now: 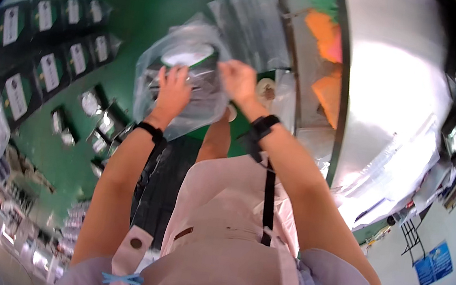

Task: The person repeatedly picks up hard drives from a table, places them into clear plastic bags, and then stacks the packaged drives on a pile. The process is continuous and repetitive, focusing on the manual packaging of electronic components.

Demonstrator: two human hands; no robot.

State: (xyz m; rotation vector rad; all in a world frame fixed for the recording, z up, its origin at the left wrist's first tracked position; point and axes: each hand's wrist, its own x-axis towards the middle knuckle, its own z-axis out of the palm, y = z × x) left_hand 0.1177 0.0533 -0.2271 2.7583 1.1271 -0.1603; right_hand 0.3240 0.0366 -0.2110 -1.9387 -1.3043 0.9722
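Both gripping a clear plastic bag (180,86) above the green worktop (142,8): left hand (172,91) flat against its front, right hand (238,81) pinching its top edge.

Clear greyish bag (180,86), white-and-green disc (186,55) inside, probably. Green table (143,2). Black wristbands (151,130). Pale pink apron (222,223). Orange sheets (327,37).

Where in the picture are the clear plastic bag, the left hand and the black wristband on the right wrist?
clear plastic bag (154,65): head view, on its upper left wall.
left hand (172,92): head view, on the back of the hand.
black wristband (263,127): head view, on the band's middle.
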